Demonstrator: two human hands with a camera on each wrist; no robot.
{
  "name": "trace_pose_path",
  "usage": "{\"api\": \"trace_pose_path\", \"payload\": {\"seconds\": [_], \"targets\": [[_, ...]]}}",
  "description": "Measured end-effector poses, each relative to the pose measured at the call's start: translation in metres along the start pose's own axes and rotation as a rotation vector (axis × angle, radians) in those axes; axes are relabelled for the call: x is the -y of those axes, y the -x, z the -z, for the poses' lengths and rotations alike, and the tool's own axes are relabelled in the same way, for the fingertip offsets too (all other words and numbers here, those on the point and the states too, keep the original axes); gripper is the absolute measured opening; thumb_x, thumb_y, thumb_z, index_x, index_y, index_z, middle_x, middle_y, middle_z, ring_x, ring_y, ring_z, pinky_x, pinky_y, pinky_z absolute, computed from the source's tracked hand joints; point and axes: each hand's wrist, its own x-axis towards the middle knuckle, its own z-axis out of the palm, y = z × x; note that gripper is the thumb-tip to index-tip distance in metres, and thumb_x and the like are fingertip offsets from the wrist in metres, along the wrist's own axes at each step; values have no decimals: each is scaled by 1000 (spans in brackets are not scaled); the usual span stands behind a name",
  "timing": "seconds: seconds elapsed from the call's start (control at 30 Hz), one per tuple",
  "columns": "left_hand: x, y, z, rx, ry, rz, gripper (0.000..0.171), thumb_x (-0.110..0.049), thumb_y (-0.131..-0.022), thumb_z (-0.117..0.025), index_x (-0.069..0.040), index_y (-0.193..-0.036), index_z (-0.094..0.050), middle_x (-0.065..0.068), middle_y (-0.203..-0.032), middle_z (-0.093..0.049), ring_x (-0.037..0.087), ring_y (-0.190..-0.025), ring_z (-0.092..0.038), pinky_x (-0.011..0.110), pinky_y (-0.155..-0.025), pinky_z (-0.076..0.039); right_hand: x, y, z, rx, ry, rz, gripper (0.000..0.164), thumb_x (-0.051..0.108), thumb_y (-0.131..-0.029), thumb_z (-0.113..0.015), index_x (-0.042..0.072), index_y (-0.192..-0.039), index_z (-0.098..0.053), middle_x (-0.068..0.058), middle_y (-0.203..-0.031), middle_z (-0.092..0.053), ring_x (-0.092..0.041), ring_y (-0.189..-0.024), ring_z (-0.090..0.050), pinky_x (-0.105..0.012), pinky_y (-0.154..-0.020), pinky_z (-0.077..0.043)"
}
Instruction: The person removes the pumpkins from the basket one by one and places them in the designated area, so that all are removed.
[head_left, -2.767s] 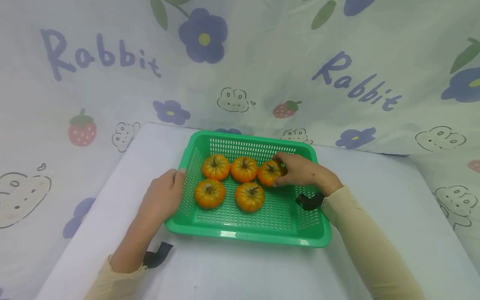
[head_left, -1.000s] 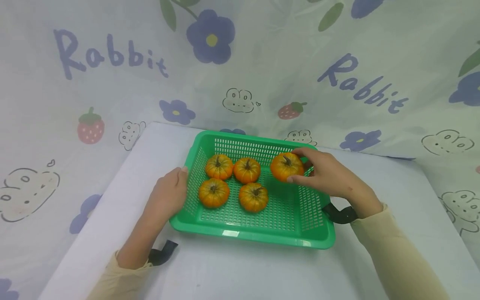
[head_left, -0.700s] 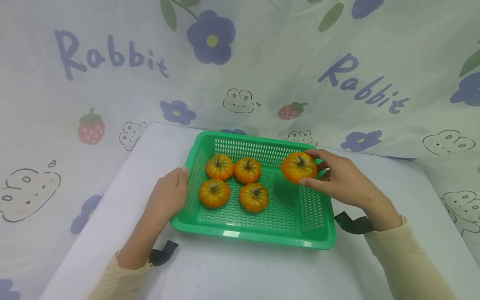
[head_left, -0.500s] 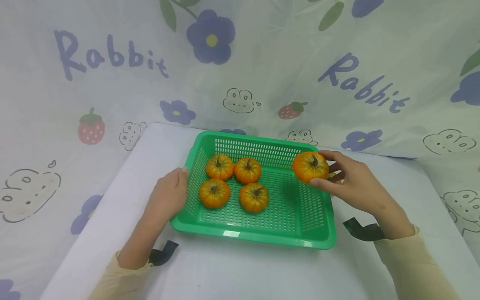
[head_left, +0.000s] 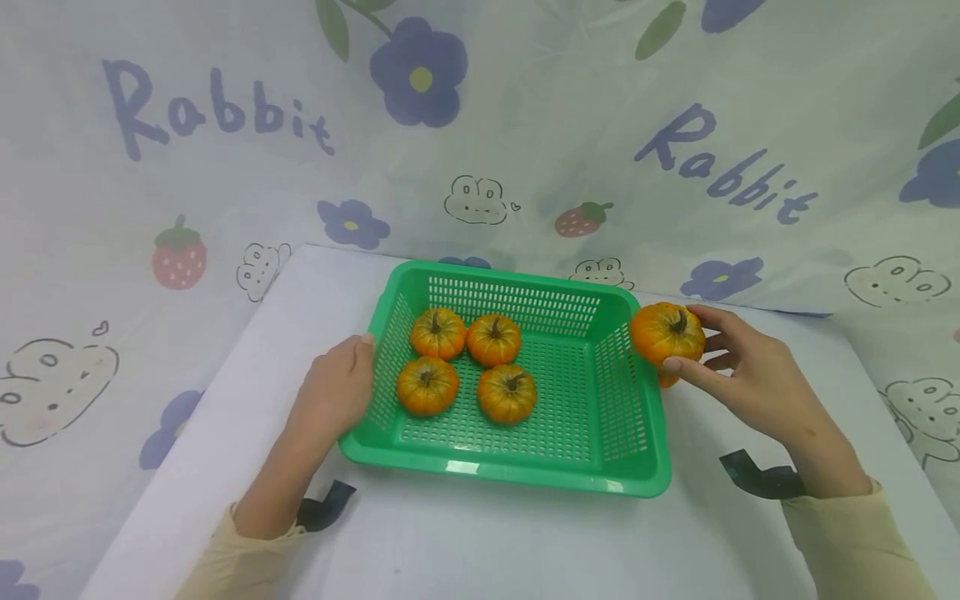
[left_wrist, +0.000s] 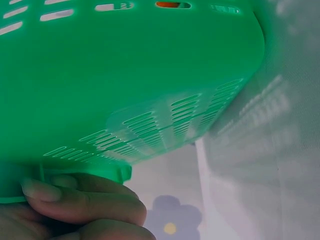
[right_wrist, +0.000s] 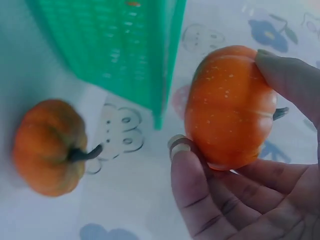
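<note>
My left hand [head_left: 333,390] grips the left rim of a green perforated plastic basket [head_left: 525,477]; the left wrist view shows its fingers [left_wrist: 90,202] curled under the rim. Thumb and fingers of my right hand [head_left: 765,379] hold a small orange pumpkin [head_left: 660,335] by its sides, raised at the basket's right rim. Several similar pumpkins [head_left: 427,387] sit in the left half of the basket, stems up. One more pumpkin [right_wrist: 50,147] rests on the table just outside the basket's right wall, mostly hidden in the head view behind the held one.
The basket stands on a white-covered table [head_left: 465,542]. Behind it hangs a pale curtain [head_left: 525,125] printed with rabbits, flowers and strawberries. Black straps [head_left: 761,475] are worn at both wrists.
My right hand has lifted the pumpkin from the basket's back row and carried it rightward to the right rim. The left hand keeps its grip on the left rim.
</note>
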Motion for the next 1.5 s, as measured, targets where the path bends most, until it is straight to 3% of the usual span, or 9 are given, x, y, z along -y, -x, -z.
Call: {"api": "trace_pose_path", "payload": {"seconds": [0.07, 0.13, 0.27, 0.63, 1.5], "targets": [[0, 0, 0, -1, 4, -5, 60, -53, -113, -16, -6, -102, -52, 13, -77, -52, 26, -63, -53, 37, -56, -49, -5, 1, 0, -4, 3, -19, 75, 36, -95, -80, 7, -154, -46, -22, -140, -60, -39, -102, -70, -26, -74, -56], [0, 0, 0, -2, 8, -9, 60, -53, -113, -17, -6, -102, -53, 13, -77, -52, 26, -63, -54, 37, -56, -49, -9, 3, -1, -10, 8, -41, 76, 37, -95, -79, 5, -154, -45, -25, -144, -56, -43, -104, -69, -40, -78, -61], [-1, -1, 0, 1, 13, -8, 60, -54, -112, -17, -6, -103, -53, 13, -78, -53, 25, -63, -55, 37, -56, -50, -20, 3, -5, -8, 15, -101, 79, 42, -97, -77, 1, -154, -42, -31, -148, -50, -51, -113, -64, -67, -81, -56], [0, 0, 1, 0, 3, -1, 62, -55, -112, -16, -7, -103, -53, 12, -77, -53, 25, -63, -55, 37, -56, -49, -51, 8, -8, 0, 28, -243, 91, 56, -96, -71, -4, -156, -37, -35, -147, -49, -58, -123, -55, -68, -86, -53], [0, 1, 0, -15, -3, -7, 59, -53, -113, -18, -7, -101, -53, 12, -76, -53, 25, -63, -54, 37, -56, -49, -100, 12, -21, 39, 30, -358, 92, 54, -101, -65, -13, -153, -32, -42, -148, -41, -62, -126, -50, -68, -91, -50]]}}
